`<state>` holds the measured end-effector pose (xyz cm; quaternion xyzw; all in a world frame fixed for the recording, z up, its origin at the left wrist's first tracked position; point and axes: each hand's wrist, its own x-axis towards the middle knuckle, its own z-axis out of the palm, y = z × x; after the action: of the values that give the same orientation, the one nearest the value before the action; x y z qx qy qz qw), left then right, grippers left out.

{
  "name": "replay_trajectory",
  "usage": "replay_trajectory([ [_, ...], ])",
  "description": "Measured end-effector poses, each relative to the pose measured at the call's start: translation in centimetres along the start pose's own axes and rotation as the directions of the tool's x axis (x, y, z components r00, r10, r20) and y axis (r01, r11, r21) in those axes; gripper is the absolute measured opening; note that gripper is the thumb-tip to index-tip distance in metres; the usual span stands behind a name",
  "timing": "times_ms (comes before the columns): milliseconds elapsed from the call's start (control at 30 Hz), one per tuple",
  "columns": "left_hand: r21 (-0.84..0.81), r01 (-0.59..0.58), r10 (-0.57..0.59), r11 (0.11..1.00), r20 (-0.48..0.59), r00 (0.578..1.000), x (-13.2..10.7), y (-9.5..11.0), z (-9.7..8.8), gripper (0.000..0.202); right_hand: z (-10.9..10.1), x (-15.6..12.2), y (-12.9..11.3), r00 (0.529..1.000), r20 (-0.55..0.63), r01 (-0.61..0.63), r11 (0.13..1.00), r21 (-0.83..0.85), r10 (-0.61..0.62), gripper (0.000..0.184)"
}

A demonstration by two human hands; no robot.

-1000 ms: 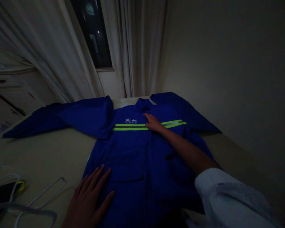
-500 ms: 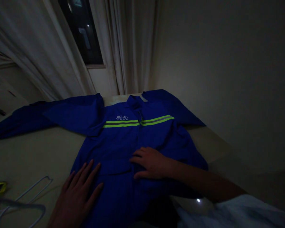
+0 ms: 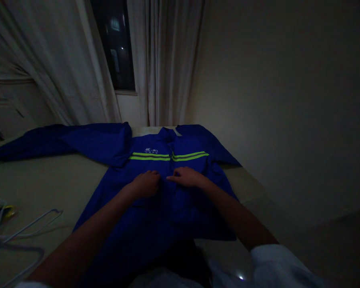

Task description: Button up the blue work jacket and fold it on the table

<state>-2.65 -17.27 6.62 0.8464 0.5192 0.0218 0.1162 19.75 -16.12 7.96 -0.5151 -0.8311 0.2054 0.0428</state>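
A blue work jacket (image 3: pixel 156 216) with two yellow-green reflective stripes (image 3: pixel 168 156) lies spread front up on a pale table (image 3: pixel 48 188), its sleeves stretched out to the left and right. Both of my hands rest on its chest just below the stripes, on either side of the front seam. My left hand (image 3: pixel 146 184) has its fingers curled in against the cloth. My right hand (image 3: pixel 186 177) lies flatter, fingers pointing left toward the seam, nearly touching the left hand. The dim light hides whether cloth is pinched.
White wire hangers (image 3: pixel 21 240) and a dark object with a yellow bit (image 3: pixel 0 212) lie at the table's left front. Pale curtains (image 3: pixel 165 60) and a dark window (image 3: pixel 117 44) stand behind the table. A plain wall (image 3: pixel 288 100) runs along the right.
My left hand has left the jacket's lower hem and moved up to the chest, curling its fingers. My right hand has moved slightly up and now sits beside it.
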Motion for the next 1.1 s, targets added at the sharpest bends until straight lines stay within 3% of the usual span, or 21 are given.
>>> replay_trajectory([
  [67, -0.053, 0.081, -0.082, 0.995, -0.013, 0.997, 3.5, 0.8, 0.3, 0.022, 0.3, 2.2, 0.0, 0.990, -0.124, -0.075, 0.997, -0.035, 0.070, 0.034],
  [133, -0.084, 0.145, -0.151, 0.986, -0.073, 0.986, 5.6, 1.3, 1.3, 0.030, 1.3, 3.6, 0.4, 0.978, -0.197, -0.080, 0.996, -0.031, 0.072, 0.032],
  [233, -0.125, 0.166, -0.189, 0.978, -0.209, 0.959, 6.2, 1.6, 3.4, 0.046, 3.6, 4.1, 1.9, 0.963, -0.263, -0.067, 0.998, -0.004, 0.064, 0.029],
  [400, -0.180, 0.042, -0.102, 0.983, -0.339, 0.935, 5.7, 1.3, 5.7, 0.036, 6.5, 3.6, 4.0, 0.828, -0.548, -0.070, 0.991, 0.111, 0.120, 0.010],
  [467, -0.218, 0.017, -0.093, 0.976, -0.347, 0.933, 6.1, 1.1, 5.8, 0.032, 6.8, 3.5, 4.1, 0.822, -0.562, -0.020, 0.990, 0.136, 0.094, 0.002],
  [533, -0.275, 0.016, -0.114, 0.961, -0.346, 0.931, 6.6, 0.9, 5.8, 0.026, 6.8, 3.5, 4.0, 0.822, -0.565, 0.016, 0.988, 0.152, 0.074, 0.007],
  [667, -0.413, -0.007, -0.165, 0.911, -0.378, 0.911, 7.5, 0.3, 6.3, 0.023, 6.3, 3.1, 3.3, 0.802, -0.592, 0.003, 0.991, 0.132, 0.076, 0.008],
  [833, -0.533, -0.118, -0.162, 0.838, -0.448, 0.879, 7.6, -0.2, 6.8, 0.020, 6.2, 2.7, 2.5, 0.774, -0.633, 0.015, 1.000, -0.022, -0.026, 0.011],
  [1100, -0.563, -0.190, -0.135, 0.804, -0.484, 0.864, 7.6, -0.1, 6.7, 0.019, 6.3, 2.9, 2.0, 0.764, -0.632, -0.003, 0.980, -0.200, -0.126, 0.013],
])
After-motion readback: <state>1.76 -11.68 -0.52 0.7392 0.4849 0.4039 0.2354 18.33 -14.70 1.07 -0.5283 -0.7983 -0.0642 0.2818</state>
